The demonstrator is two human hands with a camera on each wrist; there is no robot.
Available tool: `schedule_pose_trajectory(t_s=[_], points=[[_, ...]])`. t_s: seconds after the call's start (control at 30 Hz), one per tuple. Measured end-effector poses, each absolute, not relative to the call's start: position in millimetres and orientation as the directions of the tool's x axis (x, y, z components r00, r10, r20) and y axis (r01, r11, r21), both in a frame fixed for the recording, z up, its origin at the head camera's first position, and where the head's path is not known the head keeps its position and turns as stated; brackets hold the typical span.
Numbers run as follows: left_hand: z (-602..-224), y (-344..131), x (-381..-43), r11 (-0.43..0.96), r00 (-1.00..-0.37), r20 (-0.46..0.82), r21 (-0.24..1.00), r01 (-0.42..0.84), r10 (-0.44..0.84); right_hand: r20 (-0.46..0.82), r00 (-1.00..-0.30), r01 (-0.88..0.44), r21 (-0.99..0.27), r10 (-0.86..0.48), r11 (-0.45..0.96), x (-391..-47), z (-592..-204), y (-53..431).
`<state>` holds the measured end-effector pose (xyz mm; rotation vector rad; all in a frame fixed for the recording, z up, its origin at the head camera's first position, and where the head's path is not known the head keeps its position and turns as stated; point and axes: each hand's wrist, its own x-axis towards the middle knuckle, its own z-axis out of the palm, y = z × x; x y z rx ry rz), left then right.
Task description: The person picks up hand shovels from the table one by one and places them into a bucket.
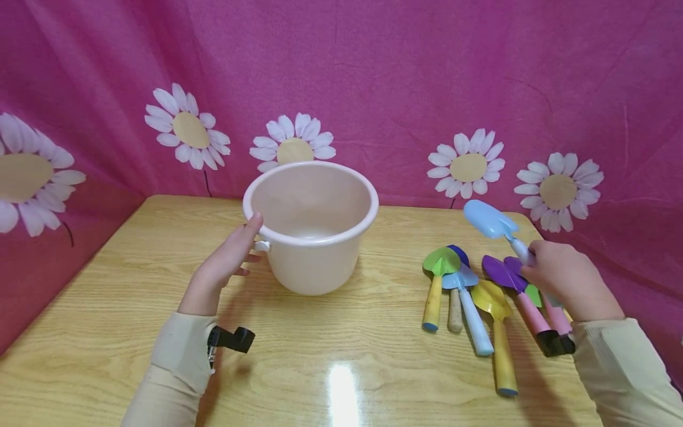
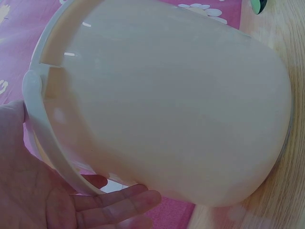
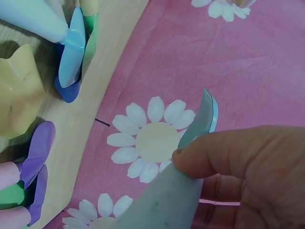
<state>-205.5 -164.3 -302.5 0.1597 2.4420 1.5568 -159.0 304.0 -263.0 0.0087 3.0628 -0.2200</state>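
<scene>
A pale cream bucket [image 1: 315,267] stands upright on the wooden table. My left hand [image 1: 229,255] is at its left side, thumb at the rim [image 2: 40,124] and the other fingers [image 2: 119,205] fairly straight beside the outer wall. My right hand [image 1: 565,276] grips the handle of a light blue hand trowel [image 1: 488,219], raised above the other trowels with its blade toward the back left. The right wrist view shows my thumb lying along the pale handle [image 3: 159,202], which hides most of the blade.
Several trowels lie at the table's right: a green one [image 1: 441,261], a light blue one [image 1: 472,320], a yellow one [image 1: 500,332] and purple ones with pink handles [image 1: 530,311]. A pink curtain with daisies [image 1: 373,107] hangs behind the table [image 1: 133,261].
</scene>
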Motion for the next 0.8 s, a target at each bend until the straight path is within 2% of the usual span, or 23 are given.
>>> schedule_pose_trajectory(t_s=[0.2, 0.53, 0.8], points=[[-301.8, -164.7, -205.4, 0.428, -0.964, -0.138, 0.904, -0.029, 0.227, -0.039, -0.999, -0.008, -0.138, -0.014, 0.990, -159.1, -262.7, 300.5], [-302.7, -165.7, -205.1, 0.432, -0.966, -0.129, 0.902, -0.021, 0.223, -0.088, -0.996, 0.022, -0.141, 0.009, 0.990, -162.1, -258.6, 299.5], [-303.6, -165.1, -205.1, 0.420, -0.966, -0.143, 0.907, -0.040, 0.216, -0.059, -0.997, -0.035, -0.103, -0.041, 0.994, -167.7, -253.1, 293.6]])
